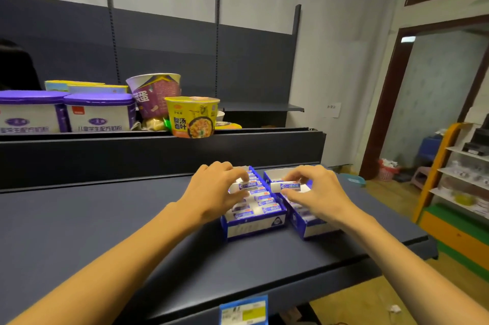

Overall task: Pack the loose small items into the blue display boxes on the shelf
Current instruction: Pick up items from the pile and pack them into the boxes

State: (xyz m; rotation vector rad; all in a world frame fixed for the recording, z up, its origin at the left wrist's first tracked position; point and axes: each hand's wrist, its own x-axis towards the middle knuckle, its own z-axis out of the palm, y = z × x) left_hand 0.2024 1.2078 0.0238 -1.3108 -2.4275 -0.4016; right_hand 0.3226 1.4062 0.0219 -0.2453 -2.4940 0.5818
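Head view of a packing step on a dark shelf [105, 218], with positions given relative to the left blue display box [254, 221]. This box stands on the shelf near its front edge and is nearly full: rows of small white-and-blue packets [264, 204] lie side by side along its length. Touching or just beside it on the right stands the right blue display box [307, 221], which appears less full, though the right hand hides much of its interior. The left hand [214, 192] hovers over the rear half of the left box, its fingers curled, pinching one packet [244, 186] between thumb and fingertips just above the packed rows. The right hand [315, 189] is over the right box, thumb and forefinger closed on a second packet [287, 187] held level, lengthwise across the gap between the two boxes. The step in hand is judged to be the insertion of two packets, one per hand. The next move likely calls for turning each packet parallel to its neighbours, finding an open slot, and pressing it down without lifting adjacent packets. Behind the left box, on the raised upper shelf, stand a yellow noodle bowl [193, 116], a purple cup [154, 94] and two white tubs with purple lids [66, 112]. A blue price tag [243, 310] hangs from the shelf's front edge, nearer the viewer than the left box.
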